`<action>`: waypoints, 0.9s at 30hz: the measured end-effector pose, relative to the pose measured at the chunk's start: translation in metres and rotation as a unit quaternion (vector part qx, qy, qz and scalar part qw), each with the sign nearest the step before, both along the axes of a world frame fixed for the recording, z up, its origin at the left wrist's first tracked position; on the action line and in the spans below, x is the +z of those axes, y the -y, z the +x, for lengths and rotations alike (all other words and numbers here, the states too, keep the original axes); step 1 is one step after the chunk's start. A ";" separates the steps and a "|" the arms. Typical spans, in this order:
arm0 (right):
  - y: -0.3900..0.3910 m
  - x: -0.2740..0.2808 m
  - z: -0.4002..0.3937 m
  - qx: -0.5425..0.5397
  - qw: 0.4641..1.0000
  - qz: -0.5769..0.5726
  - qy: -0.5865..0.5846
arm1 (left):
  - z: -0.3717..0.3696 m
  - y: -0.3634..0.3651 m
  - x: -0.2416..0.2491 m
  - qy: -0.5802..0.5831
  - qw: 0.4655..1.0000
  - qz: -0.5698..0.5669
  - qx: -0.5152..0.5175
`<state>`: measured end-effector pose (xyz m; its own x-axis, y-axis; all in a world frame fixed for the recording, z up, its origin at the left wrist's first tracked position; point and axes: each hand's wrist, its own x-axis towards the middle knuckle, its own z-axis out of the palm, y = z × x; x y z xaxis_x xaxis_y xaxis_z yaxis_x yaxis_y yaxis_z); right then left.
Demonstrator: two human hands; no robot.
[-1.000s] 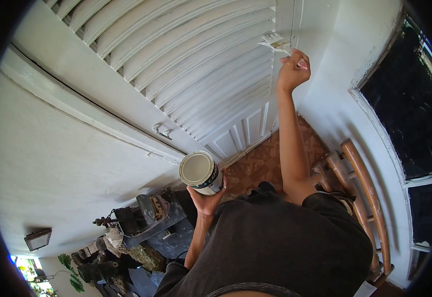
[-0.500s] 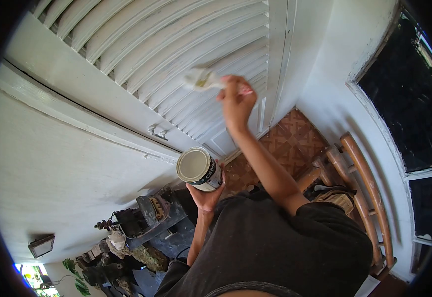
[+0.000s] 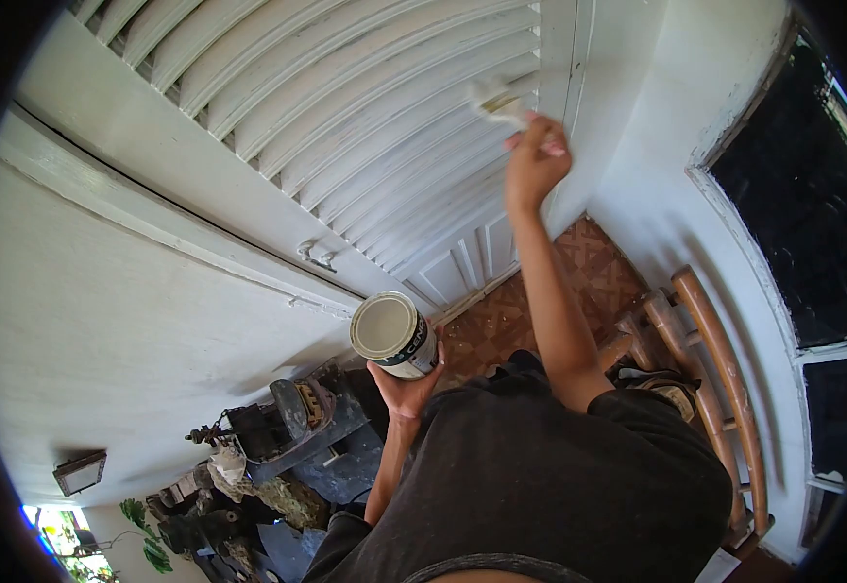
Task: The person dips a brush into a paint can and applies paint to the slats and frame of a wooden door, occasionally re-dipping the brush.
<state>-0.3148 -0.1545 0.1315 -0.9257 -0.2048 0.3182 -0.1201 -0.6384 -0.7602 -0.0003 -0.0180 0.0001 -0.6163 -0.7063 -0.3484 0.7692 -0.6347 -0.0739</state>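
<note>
My left hand [image 3: 408, 387] is wrapped round the lower part of a paint can [image 3: 396, 336], held upright in front of my body. The can has a dark label band, and pale paint shows inside its rim. With my right hand [image 3: 540, 160] I grip a paintbrush [image 3: 499, 103] by its handle; its head is coated in whitish paint and blurred by motion. The bristles overlap the right part of the slats of a white louvered door [image 3: 346, 126]. A metal door handle [image 3: 317, 256] sits on the door's frame, above the can.
To the right, a wooden chair [image 3: 729, 379] stands by a dark-paned window [image 3: 783, 185]. Dark equipment and clutter [image 3: 287, 437] lie at lower left along the white wall [image 3: 152, 321]. Patterned brown tiles [image 3: 579, 277] cover the floor. A small framed object [image 3: 81, 473] hangs on the wall.
My right hand has swept the brush to the right and upward across the slats, toward the door's right edge. The left hand and the paint can have stayed nearly in place.
</note>
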 end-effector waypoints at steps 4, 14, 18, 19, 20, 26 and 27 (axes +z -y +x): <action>-0.033 -0.005 0.088 0.185 0.983 0.006 0.012 | -0.002 0.002 -0.002 -0.003 1.000 -0.002 -0.001; -0.037 0.005 0.104 0.259 0.964 -0.003 0.060 | -0.006 0.003 -0.002 -0.009 1.000 0.003 -0.010; -0.041 0.007 0.083 0.245 0.968 0.022 0.046 | -0.006 0.005 -0.002 -0.002 1.000 0.001 -0.010; -0.040 0.008 0.082 0.240 0.969 0.018 0.048 | -0.007 0.005 -0.002 -0.002 1.000 0.004 -0.009; -0.038 0.008 0.083 0.235 0.970 0.015 0.052 | -0.007 0.005 -0.002 -0.002 1.000 0.006 -0.009; -0.018 -0.002 0.023 0.063 0.996 0.002 0.064 | -0.007 0.006 0.000 -0.006 1.000 0.008 -0.010; -0.016 -0.004 0.003 0.045 0.996 -0.012 0.070 | -0.007 0.005 0.003 -0.010 1.000 0.007 -0.009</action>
<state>-0.3120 -0.1388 0.1271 -0.9399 -0.2823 0.1922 0.0451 -0.6605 -0.7495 -0.0070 -0.0235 0.0029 -0.6358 -0.6903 -0.3452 0.7560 -0.6472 -0.0982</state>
